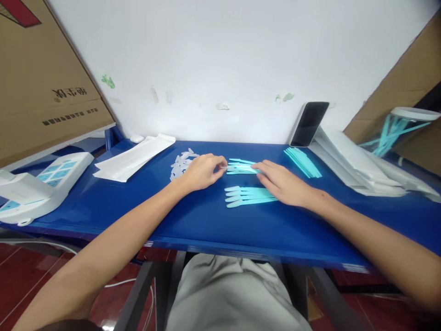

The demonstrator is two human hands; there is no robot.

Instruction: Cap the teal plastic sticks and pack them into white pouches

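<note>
Thumb and forefinger of my left hand (206, 172) are pinched together at the blade end of a teal eyebrow razor, on what looks like a small translucent blade cap. My right hand (284, 184) has its fingers closed on that razor's handle (247, 168), over a small row of teal razors (237, 161). Nearer me, several eyebrow razors (246, 196) with pale covered tips lie side by side, their handle ends partly under my right hand. Left of my left hand is a loose pile of translucent caps (179, 166).
A stack of teal razors (303, 162) lies at the right, before a leaning phone (310, 122). Plastic bags (361, 165) and a clear tub of teal sticks (392, 131) stand farther right. White packets (134, 158), a white-and-blue device (51, 184) and a cardboard box (51, 82) are left.
</note>
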